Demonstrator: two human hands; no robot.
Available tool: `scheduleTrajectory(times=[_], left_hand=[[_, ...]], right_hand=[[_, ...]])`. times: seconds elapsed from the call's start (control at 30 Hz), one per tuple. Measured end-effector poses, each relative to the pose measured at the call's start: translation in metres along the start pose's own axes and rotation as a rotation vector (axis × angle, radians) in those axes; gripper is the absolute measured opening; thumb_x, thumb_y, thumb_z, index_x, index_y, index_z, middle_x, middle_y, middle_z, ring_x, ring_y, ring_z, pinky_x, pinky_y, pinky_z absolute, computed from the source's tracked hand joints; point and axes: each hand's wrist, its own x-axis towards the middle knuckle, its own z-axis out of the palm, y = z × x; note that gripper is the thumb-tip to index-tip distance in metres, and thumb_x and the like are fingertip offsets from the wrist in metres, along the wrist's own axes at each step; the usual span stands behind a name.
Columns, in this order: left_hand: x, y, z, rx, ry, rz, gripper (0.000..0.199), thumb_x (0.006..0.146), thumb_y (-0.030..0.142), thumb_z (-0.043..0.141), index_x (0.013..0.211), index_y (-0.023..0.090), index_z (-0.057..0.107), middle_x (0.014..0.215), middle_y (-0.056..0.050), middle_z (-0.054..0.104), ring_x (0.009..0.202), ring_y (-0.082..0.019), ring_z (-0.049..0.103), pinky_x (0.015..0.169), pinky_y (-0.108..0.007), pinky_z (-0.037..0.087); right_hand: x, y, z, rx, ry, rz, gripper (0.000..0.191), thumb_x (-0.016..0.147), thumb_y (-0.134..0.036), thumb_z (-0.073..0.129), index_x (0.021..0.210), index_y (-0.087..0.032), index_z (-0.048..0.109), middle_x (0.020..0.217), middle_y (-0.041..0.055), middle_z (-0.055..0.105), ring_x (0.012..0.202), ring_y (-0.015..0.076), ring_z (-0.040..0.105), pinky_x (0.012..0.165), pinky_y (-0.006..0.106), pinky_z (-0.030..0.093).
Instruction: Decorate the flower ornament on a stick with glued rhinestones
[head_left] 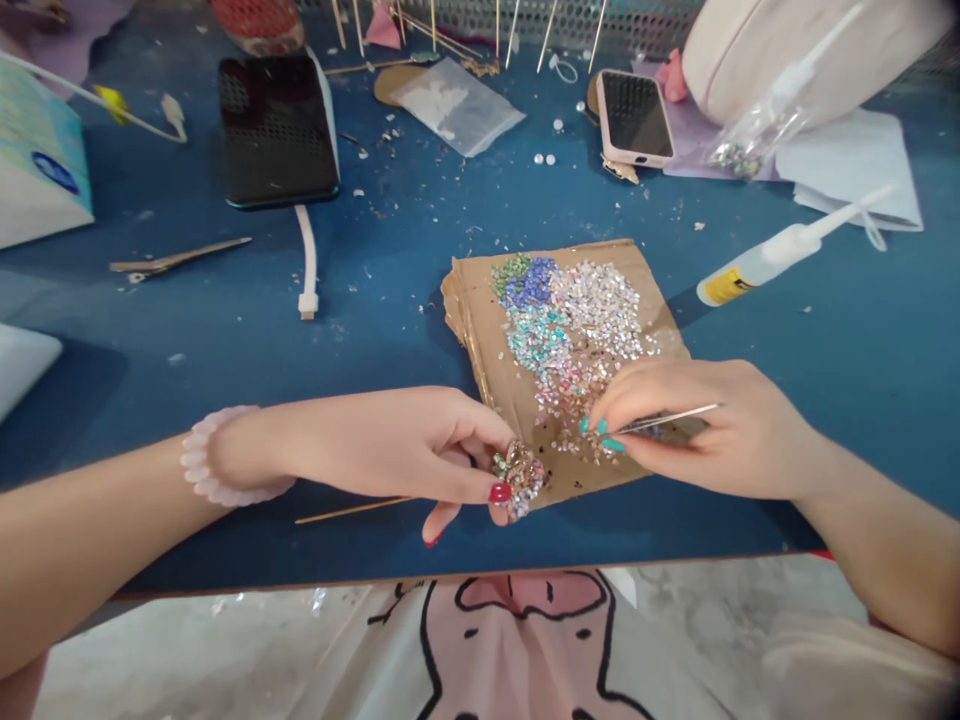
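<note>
My left hand [457, 455] pinches a small rhinestone-covered ornament [519, 475] between thumb and fingers, over the near left corner of a cardboard piece [495, 370]. Loose rhinestones [600, 305] lie on the cardboard in patches of green, blue, turquoise, clear and pink. My right hand [697, 425] is closed around thin metal tweezers [671, 416], its fingertips low over the pinkish stones. The tweezers' tips are hidden by the fingers, so whether they hold a stone cannot be made out. A thin wooden stick [352, 510] lies on the table under my left wrist.
A glue bottle [765, 260] with a long nozzle lies to the right. Farther back are a phone [636, 118], a clear plastic bag [461, 105] and a black device [279, 128]. A metal hair clip [180, 258] and tissue pack [45, 160] are at left.
</note>
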Motion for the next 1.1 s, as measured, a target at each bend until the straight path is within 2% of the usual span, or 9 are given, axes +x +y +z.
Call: scheduleTrajectory(times=[0.17,0.47,0.73,0.93,1.1], left_hand=[[-0.0012,0.0014,-0.001,-0.078,-0.014,-0.018,0.015,0.092,0.013,0.049,0.097,0.018,0.063,0.097,0.001,0.066,0.057,-0.004,0.058,0.06,-0.018,0.043],[0.0003,0.0028,-0.0037,-0.072,-0.029,-0.04,0.018,0.093,0.012,0.048,0.1,0.018,0.063,0.095,0.002,0.066,0.058,-0.003,0.058,0.061,-0.016,0.042],[0.0004,0.0051,-0.0031,-0.081,-0.017,-0.062,0.013,0.095,0.018,0.052,0.098,0.019,0.064,0.091,0.003,0.066,0.056,-0.003,0.057,0.059,-0.017,0.041],[0.0008,0.0021,-0.0027,-0.061,-0.009,-0.033,0.014,0.096,0.017,0.05,0.095,0.019,0.064,0.087,0.004,0.065,0.055,-0.002,0.056,0.056,-0.015,0.038],[-0.0002,0.0,-0.0031,0.047,-0.002,-0.019,0.017,0.097,0.021,0.048,0.1,0.019,0.064,0.088,0.002,0.064,0.056,-0.004,0.058,0.051,-0.016,0.035]], right_hand=[[0.0011,0.0004,0.0021,0.031,-0.031,0.003,0.012,0.089,-0.013,0.057,0.094,-0.024,0.061,0.09,0.0007,0.073,0.083,0.015,0.069,0.077,0.032,0.055],[0.0026,0.001,0.0054,0.05,-0.041,-0.052,0.014,0.092,-0.012,0.055,0.096,-0.024,0.061,0.09,0.0007,0.074,0.081,0.0144,0.069,0.075,0.032,0.054],[0.0033,-0.0009,0.0053,0.056,0.003,0.036,0.014,0.091,-0.013,0.056,0.094,-0.025,0.062,0.089,-0.0001,0.074,0.081,0.0146,0.07,0.076,0.03,0.055],[0.0035,-0.0017,0.0066,0.034,-0.036,-0.064,0.014,0.091,-0.012,0.055,0.096,-0.025,0.061,0.091,-0.0005,0.074,0.082,0.0143,0.069,0.077,0.031,0.053],[0.0033,-0.0025,0.0095,-0.021,-0.025,-0.085,0.013,0.092,-0.015,0.055,0.093,-0.025,0.064,0.089,-0.0012,0.074,0.082,0.0145,0.069,0.077,0.031,0.054]])
